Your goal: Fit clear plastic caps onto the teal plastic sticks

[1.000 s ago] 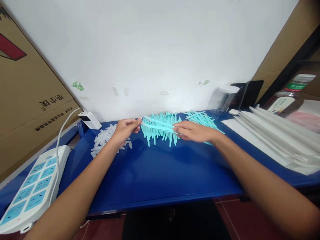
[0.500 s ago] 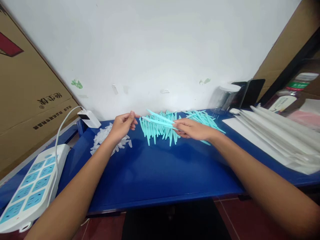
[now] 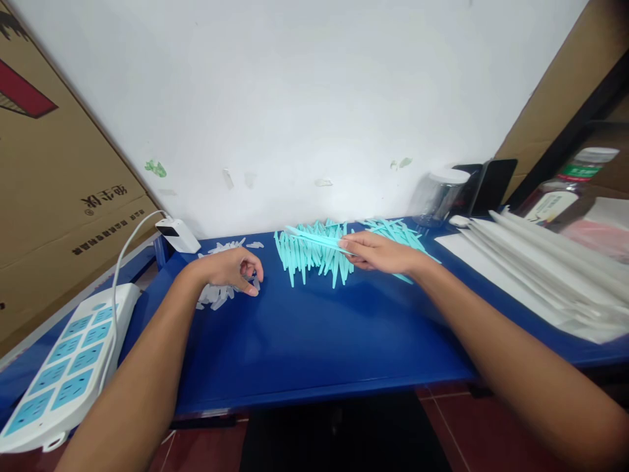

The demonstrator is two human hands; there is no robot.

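My left hand (image 3: 230, 269) is over the pile of small translucent white pieces (image 3: 215, 296), thumb and fingers curved and apart. A loose piece (image 3: 256, 283) lies right by its fingertips. My right hand (image 3: 376, 252) is closed on slim tapered turquoise sticks (image 3: 314, 238), at least two, which point left. They are above a row of similar turquoise sticks (image 3: 293, 262) laid side by side on the blue table (image 3: 314, 341). Another heap of turquoise sticks (image 3: 393, 228) lies behind my right hand and is partly hidden by it.
At the left are a white power strip (image 3: 73, 367), a small white device (image 3: 177, 235) with a cable, and a cardboard box (image 3: 59, 170). To the right stand a clear jar (image 3: 441, 200), dark upright panels (image 3: 494, 187), a stack of white packets (image 3: 545, 275) and a bottle (image 3: 565, 187).
My left hand has moved left and down, away from the stick tips to the translucent pieces, and turned its fingers downward. The sticks in my right hand now lie closer together.
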